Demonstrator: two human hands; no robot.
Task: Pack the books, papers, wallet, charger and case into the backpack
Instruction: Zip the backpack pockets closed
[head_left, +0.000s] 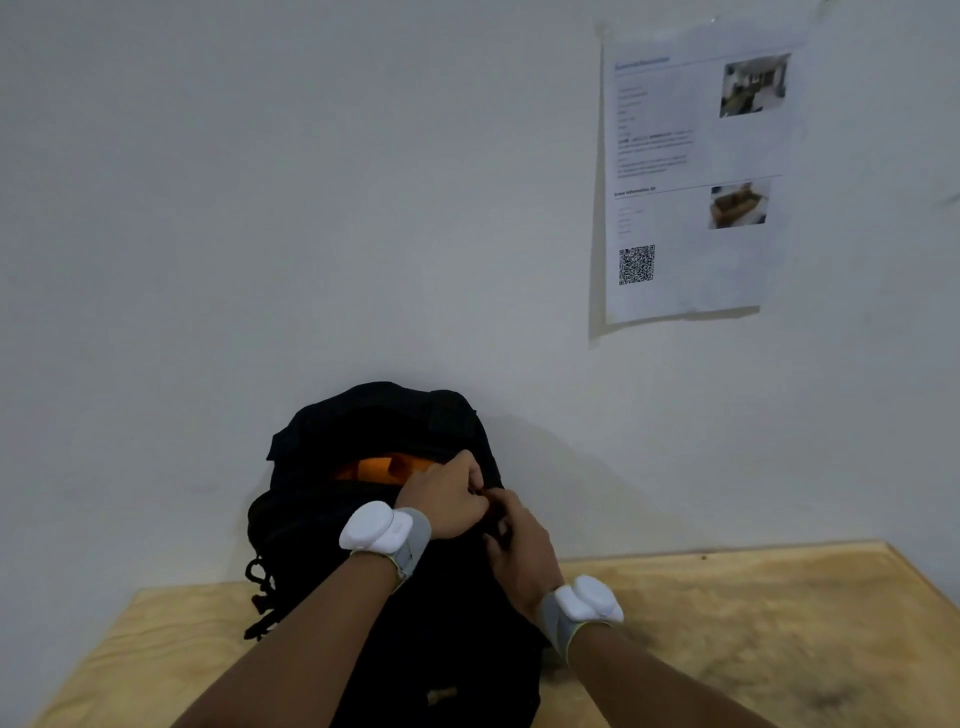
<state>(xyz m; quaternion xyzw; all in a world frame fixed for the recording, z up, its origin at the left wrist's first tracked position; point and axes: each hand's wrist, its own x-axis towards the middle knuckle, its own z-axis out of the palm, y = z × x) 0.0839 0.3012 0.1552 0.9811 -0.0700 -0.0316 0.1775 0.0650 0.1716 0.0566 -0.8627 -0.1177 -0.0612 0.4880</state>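
A black backpack (322, 525) stands upright on the wooden table (727, 634), leaning against the white wall. Its top opening gapes a little and shows orange lining (387, 467) inside. My left hand (447, 501) pinches the bag's fabric at the right end of the opening. My right hand (519, 545) is closed right beside it on the same spot, fingers touching the left hand. What the fingers pinch is too small and dark to make out. No books, papers, wallet, charger or case are in view.
A printed sheet (691, 171) with photos and a QR code is taped to the wall, upper right. Black straps (260, 597) hang off the bag's left side. Both wrists carry white sensor bands. The table's right edge runs diagonally at the far right.
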